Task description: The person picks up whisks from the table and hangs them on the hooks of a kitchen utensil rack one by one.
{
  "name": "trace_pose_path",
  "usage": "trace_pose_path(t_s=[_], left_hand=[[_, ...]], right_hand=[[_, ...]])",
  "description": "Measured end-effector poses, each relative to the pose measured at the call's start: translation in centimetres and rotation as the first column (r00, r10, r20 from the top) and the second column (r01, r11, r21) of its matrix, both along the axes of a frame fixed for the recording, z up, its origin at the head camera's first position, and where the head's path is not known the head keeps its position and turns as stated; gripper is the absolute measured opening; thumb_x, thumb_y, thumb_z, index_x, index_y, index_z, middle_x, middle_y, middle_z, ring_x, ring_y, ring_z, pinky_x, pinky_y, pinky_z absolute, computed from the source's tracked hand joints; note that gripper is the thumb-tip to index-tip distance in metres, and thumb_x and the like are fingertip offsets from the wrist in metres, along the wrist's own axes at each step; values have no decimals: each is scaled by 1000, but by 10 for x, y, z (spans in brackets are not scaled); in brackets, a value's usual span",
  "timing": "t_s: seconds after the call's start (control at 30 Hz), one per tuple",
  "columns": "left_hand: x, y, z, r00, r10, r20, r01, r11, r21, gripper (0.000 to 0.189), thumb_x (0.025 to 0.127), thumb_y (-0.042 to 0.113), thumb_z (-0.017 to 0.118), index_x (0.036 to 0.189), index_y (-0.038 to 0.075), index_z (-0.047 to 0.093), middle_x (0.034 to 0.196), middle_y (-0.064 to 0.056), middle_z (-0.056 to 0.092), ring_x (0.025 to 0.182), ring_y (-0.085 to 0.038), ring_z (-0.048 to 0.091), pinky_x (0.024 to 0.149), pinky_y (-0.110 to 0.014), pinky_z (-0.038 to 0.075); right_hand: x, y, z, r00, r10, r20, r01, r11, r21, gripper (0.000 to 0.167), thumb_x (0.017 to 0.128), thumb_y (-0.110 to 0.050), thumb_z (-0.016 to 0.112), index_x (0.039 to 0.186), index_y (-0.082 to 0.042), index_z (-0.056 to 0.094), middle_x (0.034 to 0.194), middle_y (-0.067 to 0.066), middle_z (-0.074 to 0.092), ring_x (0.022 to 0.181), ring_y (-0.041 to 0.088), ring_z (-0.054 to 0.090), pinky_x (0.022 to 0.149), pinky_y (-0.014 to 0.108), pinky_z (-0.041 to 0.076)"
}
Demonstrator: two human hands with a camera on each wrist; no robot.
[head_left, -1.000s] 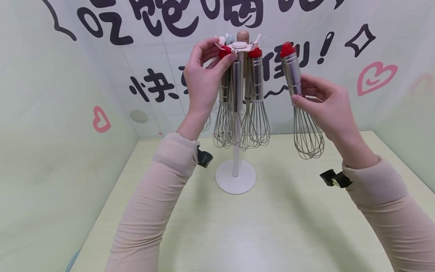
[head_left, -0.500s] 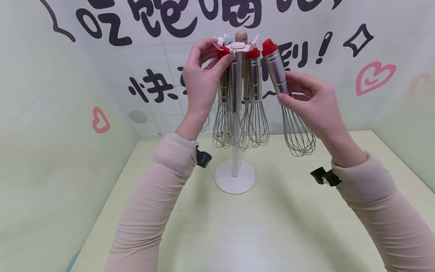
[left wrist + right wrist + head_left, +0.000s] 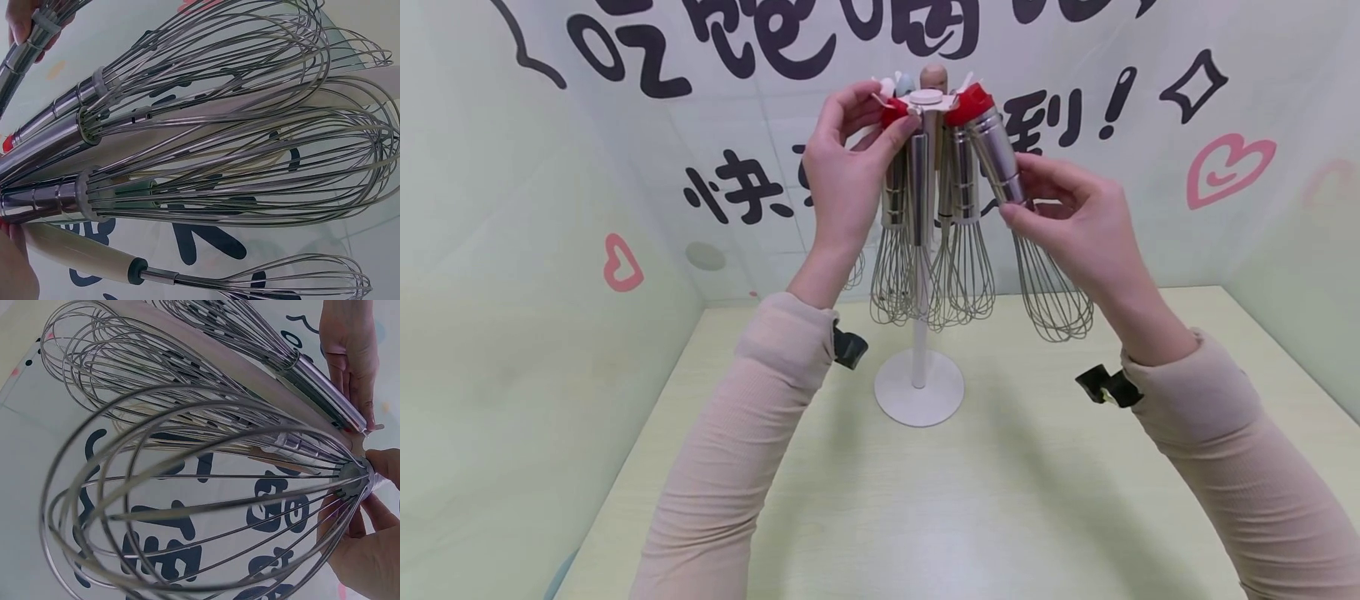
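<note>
A white stand with a round base and a hooked top carries several hanging wire whisks. My left hand pinches a hook at the stand's top left, beside a red-ended steel whisk; its fingertips are partly hidden. My right hand holds another red-ended steel whisk by its lower handle, wires downward. That whisk tilts, its red end at the stand's right side overlapping the red top of a hanging whisk. Whether it touches a hook cannot be told. In the right wrist view, its wire loops fill the foreground.
The stand is on a pale wooden table. Behind it hangs a white backdrop with black lettering and pink hearts. A cream-handled whisk hangs on the stand's left side, seen in the left wrist view.
My right hand has moved left with its whisk, bringing the red end from well apart to the stand's right side, and the whisk leans more. My left hand has stayed at the hook.
</note>
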State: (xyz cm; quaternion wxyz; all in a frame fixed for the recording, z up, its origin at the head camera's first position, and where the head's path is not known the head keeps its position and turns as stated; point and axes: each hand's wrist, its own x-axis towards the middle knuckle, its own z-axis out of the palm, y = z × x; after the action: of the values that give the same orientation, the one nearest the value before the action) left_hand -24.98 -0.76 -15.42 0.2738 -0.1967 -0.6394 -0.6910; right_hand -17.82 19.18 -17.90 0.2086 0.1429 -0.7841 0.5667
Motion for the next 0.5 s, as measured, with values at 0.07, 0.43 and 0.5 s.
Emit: trace_pose_path(t_s=[0.07,0.43,0.5], left_hand=[[0,0,0,1000,2,2,-2,1000,-4,47,77,6,77,119,-2,57,116,-15,62,105,-17,61,95,-15,53],[-1,0,0,1000,-6,2,6,1000,-1,47,78,5,76,120,-3,56,117,-16,62,107,-18,61,95,-14,53],[-1,0,0,1000,-10,1,10,1000,1,47,78,5,76,120,-3,56,117,-16,62,107,-18,61,95,-14,53]], right_hand=[[0,-1,0,1000,0,1,0,1000,-2,44,83,0,68,127,-3,60,96,-8,65,91,8,62,78,9,56],[1,-6,3,1000,-3,9,2,1000,23,43,83,0,68,126,-4,61,97,-6,65,91,9,61,79,9,56],[1,-7,2,1000,-4,17,4,1000,24,44,83,0,68,127,-3,61,97,-6,65,91,9,61,79,9,56]])
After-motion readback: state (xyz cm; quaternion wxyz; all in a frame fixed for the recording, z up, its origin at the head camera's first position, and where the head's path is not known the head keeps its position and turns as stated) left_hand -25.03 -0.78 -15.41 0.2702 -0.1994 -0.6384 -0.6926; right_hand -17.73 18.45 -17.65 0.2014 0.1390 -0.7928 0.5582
